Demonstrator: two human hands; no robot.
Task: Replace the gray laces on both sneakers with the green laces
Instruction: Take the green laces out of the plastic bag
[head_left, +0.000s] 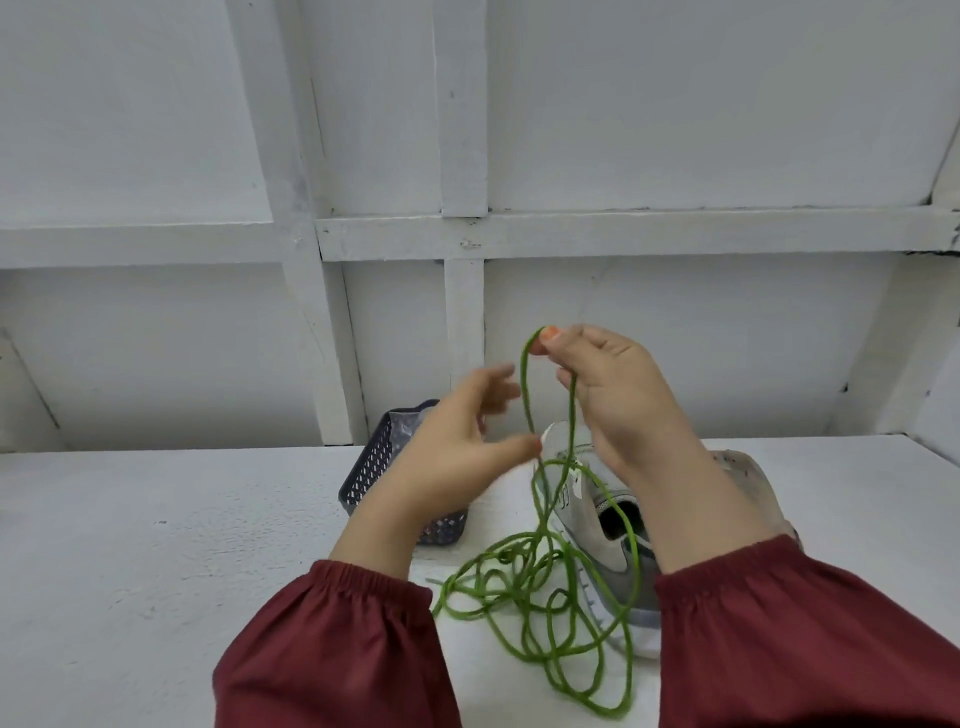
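My right hand (618, 395) is raised above the table and pinches a loop of the green lace (540, 587) between thumb and fingertips. The lace hangs down in two strands and lies in a tangled heap on the table in front of a grey and white sneaker (608, 535). The sneaker has no lace in its eyelets that I can see, and my right forearm hides its far side. A second sneaker (743, 473) shows partly behind that arm. My left hand (462, 441) is blurred beside the hanging strands, fingers apart, its thumb touching or almost touching one strand.
A dark perforated plastic basket (374, 467) stands on the white table (156, 545) left of the sneaker, partly behind my left hand. A white panelled wall rises close behind the table. Both arms wear dark red sleeves.
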